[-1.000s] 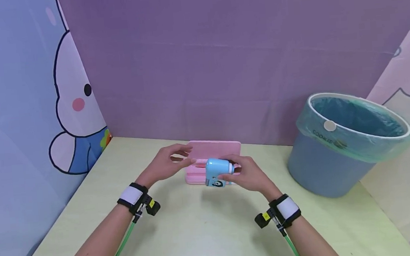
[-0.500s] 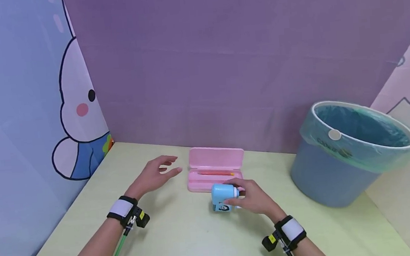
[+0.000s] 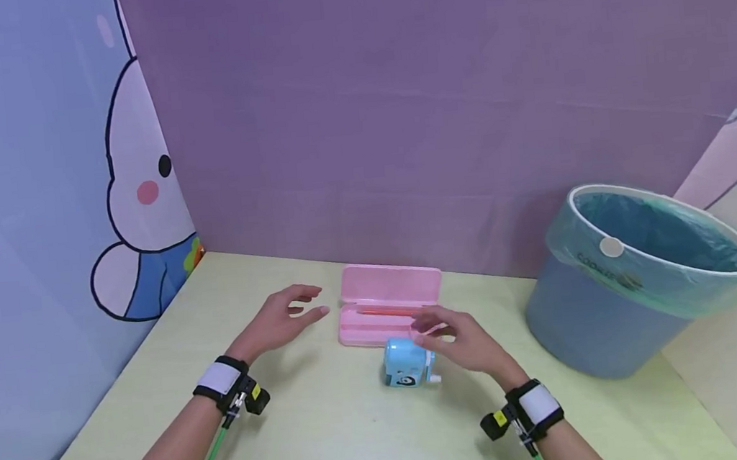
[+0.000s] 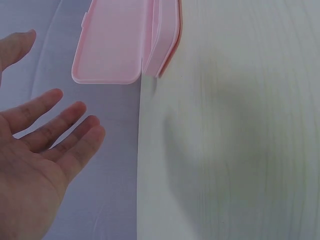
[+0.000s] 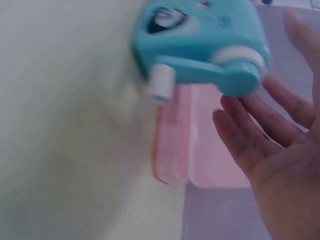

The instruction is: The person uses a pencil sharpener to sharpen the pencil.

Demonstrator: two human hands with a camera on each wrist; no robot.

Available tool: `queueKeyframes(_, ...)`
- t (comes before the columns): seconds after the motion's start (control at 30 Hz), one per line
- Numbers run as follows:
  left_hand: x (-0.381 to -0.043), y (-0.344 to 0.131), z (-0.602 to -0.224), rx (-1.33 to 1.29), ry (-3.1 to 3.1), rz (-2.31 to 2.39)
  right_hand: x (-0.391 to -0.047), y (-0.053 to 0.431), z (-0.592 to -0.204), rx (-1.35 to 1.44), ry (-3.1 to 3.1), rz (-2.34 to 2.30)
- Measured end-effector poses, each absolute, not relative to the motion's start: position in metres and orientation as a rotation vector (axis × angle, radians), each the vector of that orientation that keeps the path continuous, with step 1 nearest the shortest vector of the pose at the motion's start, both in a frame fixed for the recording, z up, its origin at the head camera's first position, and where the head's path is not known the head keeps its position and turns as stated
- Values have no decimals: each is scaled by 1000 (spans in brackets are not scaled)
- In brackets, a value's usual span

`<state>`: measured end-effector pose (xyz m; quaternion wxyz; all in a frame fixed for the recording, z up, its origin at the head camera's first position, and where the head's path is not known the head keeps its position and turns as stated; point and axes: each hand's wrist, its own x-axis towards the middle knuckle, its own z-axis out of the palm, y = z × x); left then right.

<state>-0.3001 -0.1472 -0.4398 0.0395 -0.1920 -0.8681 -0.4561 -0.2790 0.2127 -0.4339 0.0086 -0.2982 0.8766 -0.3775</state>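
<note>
A light blue hand-crank pencil sharpener [image 3: 405, 363] with a panda picture stands on the table in the head view. Its crank with a white knob [image 5: 163, 81] shows in the right wrist view. My right hand [image 3: 463, 336] hovers just beside the sharpener's crank end, fingers relaxed and holding nothing. Behind the sharpener lies a pink pencil case [image 3: 391, 284], its lid laid back. A reddish pencil [image 3: 384, 312] rests in the case, its right end hidden behind my right fingers. My left hand [image 3: 277, 319], fingers loosely spread, is held left of the case and touches nothing.
A blue bin [image 3: 603, 320] with a green-tinted liner stands at the right of the table. A purple cloth wall [image 3: 348, 130] rises along the table's back edge, and a blue cartoon-print cloth [image 3: 29, 213] hangs on the left.
My right hand has brought the sharpener down in front of the pencil case, let go and moved slightly away. My left hand has drawn back leftward from the case.
</note>
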Motion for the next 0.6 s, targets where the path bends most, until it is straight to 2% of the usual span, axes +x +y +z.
queueKeyframes(0.17, -300, -152, -436, -581, -2645, -1395, -320, 204, -421, -1010, 2976, -924)
queueKeyframes(0.27, -298, -151, -437, -564, -2657, -1402, -338, 196, -423, -957, 3025, -716)
queueKeyframes(0.47, -295, -151, -442, -547, -2668, -1412, -355, 183, -440, -711, 3024, -520)
queueKeyframes(0.6, -293, -155, -443, -534, -2659, -1416, -361, 176, -447, -648, 3037, -472)
